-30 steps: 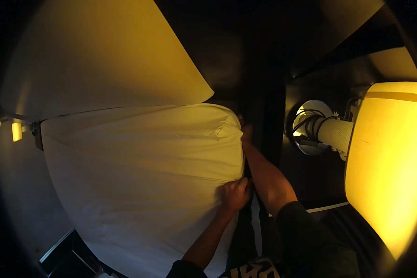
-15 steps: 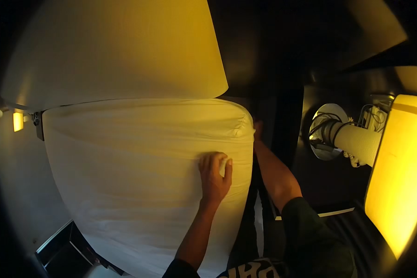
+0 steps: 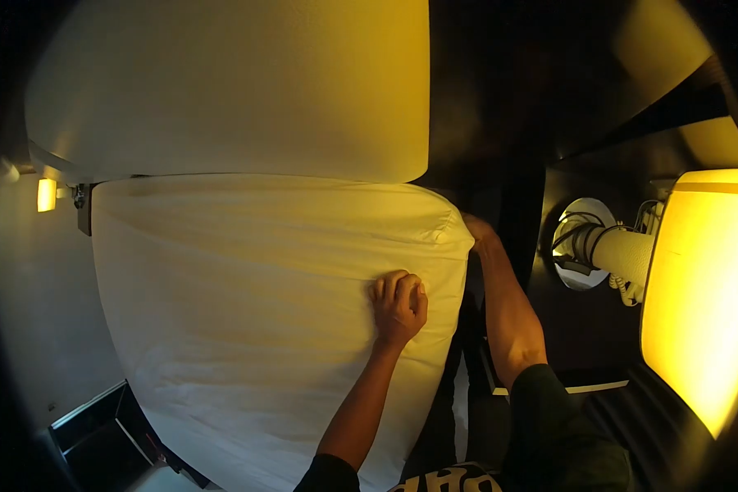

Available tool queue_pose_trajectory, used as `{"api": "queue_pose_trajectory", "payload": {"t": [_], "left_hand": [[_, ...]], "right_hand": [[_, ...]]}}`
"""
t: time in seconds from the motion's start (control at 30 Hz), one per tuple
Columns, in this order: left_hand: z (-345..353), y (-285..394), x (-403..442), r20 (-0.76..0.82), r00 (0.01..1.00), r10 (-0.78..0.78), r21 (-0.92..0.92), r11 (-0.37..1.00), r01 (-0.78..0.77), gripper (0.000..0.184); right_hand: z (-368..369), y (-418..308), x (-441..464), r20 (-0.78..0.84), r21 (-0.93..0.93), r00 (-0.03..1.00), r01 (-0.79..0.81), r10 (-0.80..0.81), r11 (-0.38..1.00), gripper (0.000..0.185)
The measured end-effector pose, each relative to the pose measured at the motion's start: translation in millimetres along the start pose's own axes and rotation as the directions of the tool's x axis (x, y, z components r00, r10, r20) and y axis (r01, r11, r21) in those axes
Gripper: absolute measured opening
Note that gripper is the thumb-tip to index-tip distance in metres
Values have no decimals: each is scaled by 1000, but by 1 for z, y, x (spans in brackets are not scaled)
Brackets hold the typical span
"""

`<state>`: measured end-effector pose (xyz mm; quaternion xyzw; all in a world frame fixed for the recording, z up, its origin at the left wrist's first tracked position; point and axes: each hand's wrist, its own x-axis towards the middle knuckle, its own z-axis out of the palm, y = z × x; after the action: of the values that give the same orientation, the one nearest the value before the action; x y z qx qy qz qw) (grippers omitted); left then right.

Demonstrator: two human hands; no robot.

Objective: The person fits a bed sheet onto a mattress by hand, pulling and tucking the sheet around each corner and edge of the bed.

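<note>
A white fitted sheet [image 3: 262, 328] covers the mattress, with creases running across it and bunched folds at the far right corner. My left hand [image 3: 399, 305] rests on top of the sheet near its right side, fingers curled and thumb drawn in, closed on the fabric. At the far right corner, my right hand [image 3: 479, 233] grips the sheet's edge, where the cloth is pulled out to a small point. Its fingertips are hidden behind the corner.
A tall padded headboard [image 3: 246, 90] stands against the mattress's far edge. To the right, a lit lamp [image 3: 697, 295] and a cylindrical base wound with dark cables [image 3: 584, 238] stand over a dark nightstand [image 3: 541, 312]. A small wall light [image 3: 47, 195] glows at left.
My left thumb has closed in toward the fingers. My right hand has come further into view at the corner, drawing the sheet outward. The view has shifted slightly.
</note>
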<state>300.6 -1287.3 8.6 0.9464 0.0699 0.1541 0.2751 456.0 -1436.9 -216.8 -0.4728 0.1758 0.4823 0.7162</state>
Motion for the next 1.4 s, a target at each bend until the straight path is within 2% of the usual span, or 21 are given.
{"api": "queue_pose_trajectory", "payload": {"t": [0.03,0.13,0.17,0.27,0.3,0.4,0.43,0.53,0.6,0.8,0.83,0.93,0.97,1.1,1.17,1.2,1.23,1.3,1.33,1.37,1.4], "left_hand": [[0,-1,0,5,1000,0,2,1000,0,9],[0,-1,-1,19,1000,-6,-1,1000,6,10],[0,-1,0,13,1000,-2,6,1000,2,10],[0,2,-2,9,1000,-2,19,1000,2,10],[-1,3,-2,22,1000,-15,30,999,14,10],[-3,8,4,39,999,-27,48,999,25,10],[-4,11,6,47,999,-28,67,997,25,11],[-1,19,11,61,998,-36,98,995,30,13],[3,21,12,128,991,-32,110,994,18,16],[13,35,19,210,977,-21,165,986,-15,24],[16,37,22,197,980,18,197,979,-58,24],[22,45,29,179,980,86,252,959,-130,25],[23,47,29,215,972,94,249,957,-148,23],[25,54,27,331,936,123,269,938,-218,18],[27,58,23,458,878,137,294,909,-295,14],[26,61,22,455,880,134,294,911,-291,14],[26,63,21,521,843,138,269,910,-315,12],[25,65,17,650,745,149,212,906,-366,8],[23,68,15,653,743,146,212,907,-365,8],[22,73,11,665,738,114,244,901,-359,8],[19,79,7,681,728,76,274,896,-350,7]], "right_hand": [[7,-7,-4,3,2,1000,-4,4,1000,54],[43,-56,-41,-226,-385,960,-242,163,891,47],[40,-57,-35,-228,-387,961,-240,160,890,47],[4,-17,12,-456,-644,890,-323,-9,693,43],[-11,-1,26,-456,-644,890,-324,-7,693,43],[-61,37,68,-406,-444,912,-142,-58,885,37],[-62,37,69,-412,-443,909,-137,-65,886,37],[-57,36,73,-441,-586,891,-192,-110,787,37],[-51,35,76,-452,-666,882,-236,-132,707,38],[-34,37,89,-448,-846,870,-337,-207,413,41],[-30,37,93,-441,-849,874,-332,-206,411,41],[-48,54,103,-456,-510,890,-240,-23,826,41],[-50,56,99,-456,-515,890,-243,-22,822,41],[-32,38,80,-326,-830,895,-117,-304,545,38],[-21,24,62,-226,-930,881,-68,-417,361,37],[-16,18,52,-168,-964,871,-47,-462,263,36],[-11,11,42,-162,-965,872,-43,-462,257,36],[2,-6,17,-155,-871,924,40,-351,489,46],[11,-16,2,-142,-799,946,65,-291,598,52],[30,-36,-12,-142,-799,945,66,-294,597,52],[56,-60,-24,-118,-458,985,58,-125,887,44]]}}
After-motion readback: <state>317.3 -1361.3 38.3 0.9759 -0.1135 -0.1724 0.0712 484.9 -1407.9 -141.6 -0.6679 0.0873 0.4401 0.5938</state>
